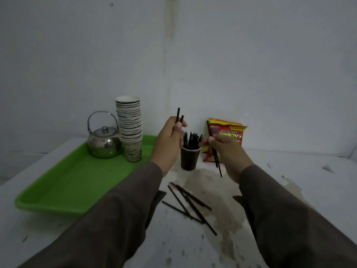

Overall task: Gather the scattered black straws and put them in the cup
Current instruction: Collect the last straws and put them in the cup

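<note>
A dark paper cup [188, 159] stands on the white table with several black straws [191, 140] upright in it. My left hand [170, 132] hovers just left of the cup's rim, shut on two black straws whose tips stick up above the fingers. My right hand [227, 149] is just right of the cup, shut on two black straws [216, 157] that slant down past the palm. Several more loose black straws [190, 202] lie crossed on the table in front of the cup, between my forearms.
A green tray [63, 186] at the left holds a steel kettle [104, 143] and a tall stack of paper cups [130, 126]. A red and yellow snack bag [229, 132] leans against the wall behind my right hand. The table [318, 180] carries brown stains.
</note>
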The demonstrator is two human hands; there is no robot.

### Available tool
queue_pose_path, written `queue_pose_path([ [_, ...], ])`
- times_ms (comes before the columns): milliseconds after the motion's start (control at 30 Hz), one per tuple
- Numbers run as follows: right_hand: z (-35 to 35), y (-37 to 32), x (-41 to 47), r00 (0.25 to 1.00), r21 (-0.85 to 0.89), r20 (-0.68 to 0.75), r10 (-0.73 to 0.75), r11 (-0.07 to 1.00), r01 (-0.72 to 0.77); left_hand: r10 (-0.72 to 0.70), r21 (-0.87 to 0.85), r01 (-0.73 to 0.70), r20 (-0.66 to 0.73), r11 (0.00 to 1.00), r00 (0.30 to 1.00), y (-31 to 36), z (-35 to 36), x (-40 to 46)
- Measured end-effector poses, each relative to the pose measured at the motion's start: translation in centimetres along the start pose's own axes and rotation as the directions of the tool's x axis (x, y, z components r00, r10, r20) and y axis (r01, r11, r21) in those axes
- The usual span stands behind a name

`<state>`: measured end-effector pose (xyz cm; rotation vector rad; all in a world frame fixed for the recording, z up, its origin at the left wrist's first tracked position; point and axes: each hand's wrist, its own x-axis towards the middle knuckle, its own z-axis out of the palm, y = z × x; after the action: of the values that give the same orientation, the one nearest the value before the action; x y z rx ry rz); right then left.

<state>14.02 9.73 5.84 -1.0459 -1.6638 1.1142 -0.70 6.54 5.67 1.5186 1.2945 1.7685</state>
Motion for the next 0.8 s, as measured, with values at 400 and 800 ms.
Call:
queue_pose_path([
  [400,0.0,-2.7,10.2,0.963,-0.084,-0.169,-0.211,0.976,0.199,-0.031,-0.044,0.026,-0.106,0.999,0.994,-2.1,-0.2,10.4],
  [800,3.0,3.7,11.7,0.949,-0.446,-0.014,-0.315,0.851,0.276,0.073,0.322,-0.067,-0.008,0.944,0.997,-7.3,0.2,10.1],
])
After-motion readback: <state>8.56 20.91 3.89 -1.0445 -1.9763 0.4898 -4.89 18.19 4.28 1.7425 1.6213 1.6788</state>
